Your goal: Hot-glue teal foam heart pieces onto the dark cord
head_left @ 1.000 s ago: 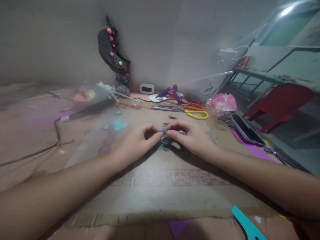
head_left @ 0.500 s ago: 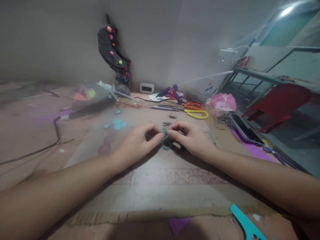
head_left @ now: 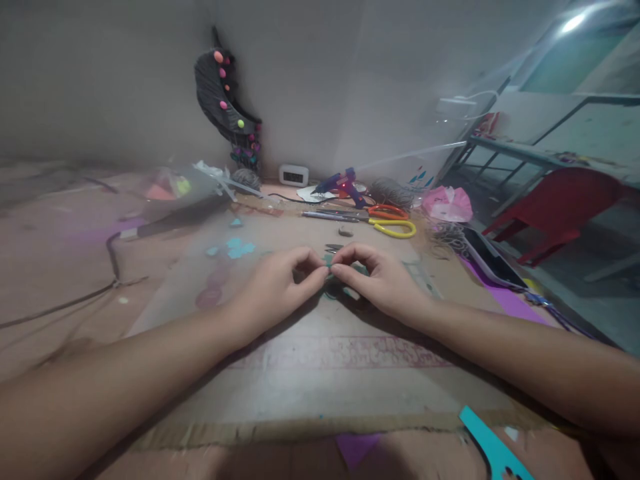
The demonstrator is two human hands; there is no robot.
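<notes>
Over the middle of the board, my left hand [head_left: 285, 283] and my right hand [head_left: 387, 280] meet with thumb and forefinger pinched. Between their fingertips is a small teal piece [head_left: 329, 261], mostly covered, its exact shape hard to make out. Lying under the hands is a pair of small scissors [head_left: 334, 248]; the blades point out past the fingertips, and the rest is largely hidden. To the left on the board are a light-blue flower-shaped cutout [head_left: 240, 248] and smaller blue scraps [head_left: 213, 251]. A small greyish lump [head_left: 345, 231] sits just beyond the fingertips.
Large scissors [head_left: 393, 228] with orange and yellow handles lie behind the hands. Beyond them are a glue gun [head_left: 345, 183], a white digital clock [head_left: 293, 175] and grey yarn [head_left: 390, 193]. A phone [head_left: 495, 259] rests right; a turquoise cutout [head_left: 493, 443] lies at front right.
My right fingertips have shifted slightly left, closing up to the left ones, and less of the teal piece shows. My left hand stays nearly still.
</notes>
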